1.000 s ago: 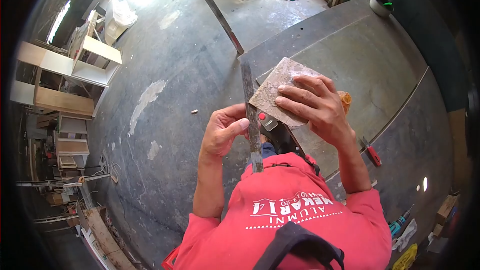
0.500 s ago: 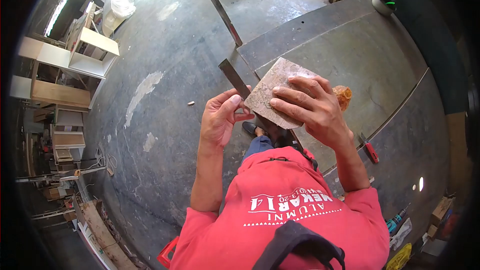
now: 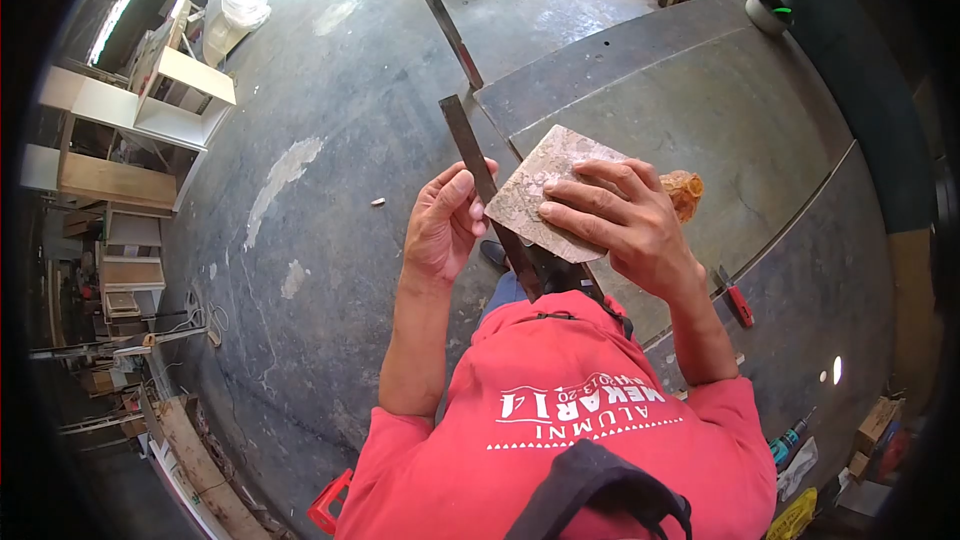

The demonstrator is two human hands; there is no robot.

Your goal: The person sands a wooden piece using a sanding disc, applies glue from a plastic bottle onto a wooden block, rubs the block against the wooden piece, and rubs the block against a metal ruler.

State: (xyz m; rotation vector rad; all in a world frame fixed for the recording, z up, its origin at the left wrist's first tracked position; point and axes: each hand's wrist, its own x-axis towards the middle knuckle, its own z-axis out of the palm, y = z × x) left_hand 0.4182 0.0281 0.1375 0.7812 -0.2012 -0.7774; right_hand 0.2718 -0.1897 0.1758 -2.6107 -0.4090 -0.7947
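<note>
A long, narrow dark strip [image 3: 467, 137] slants down toward my body. My left hand [image 3: 448, 225] is closed at its left edge, thumb and fingers pinched around it. In my right hand [image 3: 632, 215] is a flat, squarish board [image 3: 545, 175] with a stained, speckled beige face. The fingers lie across its top; the thumb is hidden beneath. The board's left corner is close to the strip and my left fingertips; whether they touch I cannot tell. Just beyond the right hand sits a crumpled orange-brown lump [image 3: 683, 194].
A red-handled tool [image 3: 739, 304] lies on the grey work surface [image 3: 780, 130] at right. A pot [image 3: 766, 12] stands at its far corner. Shelving pieces [image 3: 125, 177] line the left, and a teal power drill [image 3: 790, 442] is at lower right.
The strip now stands steeper, and its far end has moved up. My left fingers have shifted up along it. The board has dropped slightly nearer my body.
</note>
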